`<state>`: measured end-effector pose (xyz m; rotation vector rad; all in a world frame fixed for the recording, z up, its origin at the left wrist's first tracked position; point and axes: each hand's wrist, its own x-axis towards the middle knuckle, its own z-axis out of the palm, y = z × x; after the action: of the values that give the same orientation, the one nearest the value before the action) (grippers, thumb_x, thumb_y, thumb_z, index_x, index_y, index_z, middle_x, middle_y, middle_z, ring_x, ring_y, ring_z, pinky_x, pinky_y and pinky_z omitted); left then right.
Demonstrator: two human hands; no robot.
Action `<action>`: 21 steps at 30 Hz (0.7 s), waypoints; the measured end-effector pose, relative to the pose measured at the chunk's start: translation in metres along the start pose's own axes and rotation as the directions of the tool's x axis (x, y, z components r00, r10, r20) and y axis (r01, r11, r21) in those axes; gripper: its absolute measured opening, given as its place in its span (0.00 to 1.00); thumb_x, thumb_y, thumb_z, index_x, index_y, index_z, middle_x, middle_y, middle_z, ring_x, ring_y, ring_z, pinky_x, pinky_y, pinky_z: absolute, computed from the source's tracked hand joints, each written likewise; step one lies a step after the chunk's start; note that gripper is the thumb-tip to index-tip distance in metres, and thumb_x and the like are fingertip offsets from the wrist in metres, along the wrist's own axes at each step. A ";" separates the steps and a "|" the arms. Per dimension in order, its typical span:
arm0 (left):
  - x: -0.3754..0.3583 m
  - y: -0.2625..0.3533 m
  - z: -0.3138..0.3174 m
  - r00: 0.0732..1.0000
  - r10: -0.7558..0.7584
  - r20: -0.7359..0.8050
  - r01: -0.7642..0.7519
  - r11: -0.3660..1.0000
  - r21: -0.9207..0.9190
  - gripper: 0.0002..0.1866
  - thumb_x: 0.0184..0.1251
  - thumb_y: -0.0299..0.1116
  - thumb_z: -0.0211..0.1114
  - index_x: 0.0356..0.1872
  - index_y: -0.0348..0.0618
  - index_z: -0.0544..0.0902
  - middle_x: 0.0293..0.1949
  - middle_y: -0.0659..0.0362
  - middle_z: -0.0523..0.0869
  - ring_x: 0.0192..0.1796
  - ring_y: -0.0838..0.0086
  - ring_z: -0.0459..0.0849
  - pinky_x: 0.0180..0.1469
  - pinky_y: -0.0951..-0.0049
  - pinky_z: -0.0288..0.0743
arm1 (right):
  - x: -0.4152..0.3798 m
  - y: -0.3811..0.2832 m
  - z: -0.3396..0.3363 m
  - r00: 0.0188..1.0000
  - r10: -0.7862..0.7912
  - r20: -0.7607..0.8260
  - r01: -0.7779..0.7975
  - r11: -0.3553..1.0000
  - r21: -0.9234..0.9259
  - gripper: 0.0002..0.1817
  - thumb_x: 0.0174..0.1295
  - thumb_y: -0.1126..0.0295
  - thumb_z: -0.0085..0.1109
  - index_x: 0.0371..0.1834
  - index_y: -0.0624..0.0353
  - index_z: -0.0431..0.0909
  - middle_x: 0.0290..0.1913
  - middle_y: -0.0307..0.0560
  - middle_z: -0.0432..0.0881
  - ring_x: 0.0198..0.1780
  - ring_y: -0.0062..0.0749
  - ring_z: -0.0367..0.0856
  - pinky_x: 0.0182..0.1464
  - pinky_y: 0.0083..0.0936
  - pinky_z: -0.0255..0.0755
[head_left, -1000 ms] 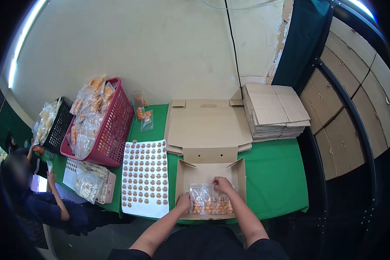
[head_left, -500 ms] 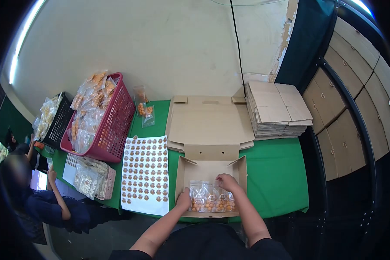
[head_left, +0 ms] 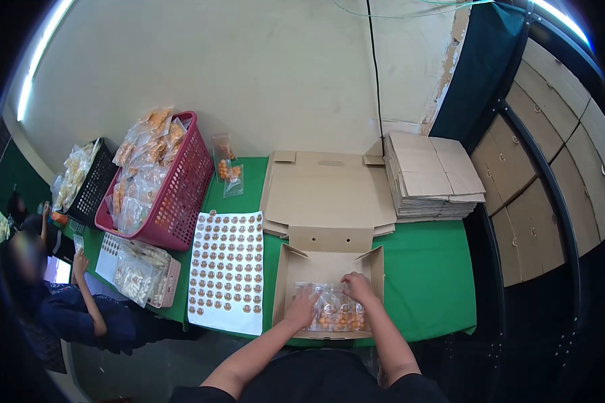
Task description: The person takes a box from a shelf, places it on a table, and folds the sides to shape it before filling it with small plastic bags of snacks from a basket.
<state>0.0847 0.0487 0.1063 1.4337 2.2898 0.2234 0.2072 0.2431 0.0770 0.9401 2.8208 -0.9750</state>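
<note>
An open cardboard box (head_left: 286,275) stands at the table's front edge, its lid folded back. Clear bags of orange balls (head_left: 339,319) lie in a row along its near side. My left hand (head_left: 302,307) rests with fingers spread on the left end of the bags. At the top edge of the bags on the right is my right hand (head_left: 357,287), its fingers bent together; what they hold, if anything, is too small to tell. Left of the box lies a white sheet of round stickers (head_left: 226,269).
A pink basket of snack bags (head_left: 188,181), a black basket (head_left: 94,185) and a small pink basket (head_left: 170,285) stand left. Flat cardboard (head_left: 329,188) and a cardboard stack (head_left: 437,174) lie behind. Another person (head_left: 87,316) is at the far left.
My left hand has moved right, from the box's left side onto the bags, and its fingers have spread. My right hand has shifted slightly right and down. The view has tilted a little.
</note>
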 end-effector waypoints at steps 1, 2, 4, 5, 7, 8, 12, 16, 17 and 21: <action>0.002 0.001 0.008 0.996 0.090 0.021 -0.091 0.995 0.041 0.33 0.58 0.42 0.59 0.66 0.59 0.59 0.68 0.50 0.54 0.69 0.53 0.52 0.63 0.52 0.58 | -0.002 -0.001 0.001 1.000 0.008 -0.001 -0.008 1.000 -0.026 0.19 0.42 0.66 0.68 0.40 0.48 0.77 0.40 0.40 0.77 0.48 0.37 0.74 0.51 0.36 0.68; 0.004 0.002 0.013 0.983 0.176 0.043 -0.179 0.981 0.080 0.31 0.59 0.44 0.59 0.65 0.62 0.61 0.69 0.52 0.51 0.71 0.54 0.49 0.65 0.49 0.55 | -0.003 -0.002 0.002 1.000 0.009 -0.002 -0.009 1.000 -0.029 0.19 0.42 0.66 0.68 0.40 0.48 0.77 0.40 0.40 0.77 0.48 0.37 0.74 0.51 0.36 0.68; 0.004 0.000 0.018 0.984 0.153 0.091 -0.161 0.983 0.086 0.31 0.59 0.45 0.59 0.65 0.62 0.62 0.70 0.53 0.48 0.71 0.55 0.47 0.65 0.48 0.53 | -0.005 -0.005 0.007 0.997 0.002 -0.074 -0.009 0.996 -0.090 0.18 0.40 0.66 0.69 0.37 0.50 0.77 0.38 0.41 0.78 0.46 0.39 0.75 0.50 0.35 0.68; 0.003 -0.002 0.020 0.981 0.128 0.143 -0.143 0.985 0.097 0.30 0.59 0.46 0.59 0.65 0.62 0.63 0.71 0.54 0.46 0.71 0.55 0.46 0.66 0.47 0.51 | -0.005 -0.006 0.008 0.997 0.002 -0.071 -0.008 0.996 -0.089 0.18 0.40 0.66 0.69 0.37 0.50 0.77 0.38 0.41 0.78 0.46 0.39 0.75 0.50 0.35 0.68; 0.000 -0.007 0.023 0.982 0.131 0.139 -0.142 0.987 0.076 0.30 0.59 0.46 0.58 0.65 0.62 0.63 0.71 0.54 0.45 0.72 0.55 0.45 0.66 0.48 0.50 | -0.005 -0.008 0.007 0.995 0.055 -0.082 -0.061 0.995 -0.075 0.17 0.40 0.65 0.69 0.35 0.50 0.77 0.39 0.41 0.77 0.47 0.39 0.74 0.51 0.36 0.67; 0.000 -0.009 0.025 0.982 0.136 0.132 -0.144 0.988 0.055 0.30 0.60 0.47 0.58 0.65 0.62 0.63 0.71 0.54 0.44 0.72 0.56 0.45 0.67 0.48 0.49 | -0.005 -0.008 0.008 0.995 0.056 -0.084 -0.062 0.995 -0.073 0.17 0.40 0.65 0.69 0.35 0.50 0.77 0.39 0.41 0.77 0.47 0.39 0.74 0.51 0.36 0.67; 0.003 -0.022 0.036 0.979 0.167 0.116 -0.170 0.985 0.018 0.30 0.60 0.46 0.58 0.65 0.62 0.62 0.71 0.54 0.43 0.72 0.56 0.44 0.67 0.49 0.49 | -0.005 -0.005 0.010 0.994 0.029 -0.104 -0.039 0.995 -0.092 0.18 0.39 0.65 0.69 0.36 0.50 0.76 0.38 0.41 0.77 0.46 0.39 0.74 0.50 0.36 0.67; 0.005 -0.022 0.034 0.977 0.177 0.122 -0.179 0.984 0.003 0.31 0.60 0.45 0.58 0.66 0.61 0.62 0.71 0.53 0.42 0.72 0.55 0.45 0.67 0.52 0.50 | -0.002 0.001 0.013 0.995 0.025 -0.094 -0.026 0.999 -0.018 0.17 0.40 0.67 0.69 0.36 0.51 0.77 0.37 0.42 0.78 0.45 0.39 0.75 0.50 0.35 0.68; 0.005 -0.023 0.036 0.976 0.189 0.111 -0.188 0.982 -0.019 0.31 0.60 0.45 0.59 0.66 0.61 0.62 0.71 0.52 0.42 0.72 0.54 0.45 0.68 0.53 0.50 | -0.002 0.004 0.014 0.995 0.023 -0.092 -0.025 1.000 -0.016 0.17 0.40 0.67 0.69 0.36 0.51 0.77 0.37 0.42 0.78 0.45 0.39 0.75 0.50 0.35 0.68; 0.001 -0.018 0.030 0.976 0.190 0.103 -0.190 0.982 -0.006 0.31 0.60 0.44 0.59 0.66 0.57 0.62 0.71 0.50 0.43 0.71 0.54 0.47 0.68 0.55 0.51 | 0.000 0.006 0.011 0.996 -0.002 -0.093 0.010 0.997 0.083 0.15 0.42 0.68 0.67 0.36 0.54 0.77 0.37 0.44 0.78 0.43 0.38 0.76 0.47 0.33 0.70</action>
<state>0.0830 0.0391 0.0729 1.6290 2.0734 0.1966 0.2086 0.2404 0.0648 1.0118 2.8802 -1.0851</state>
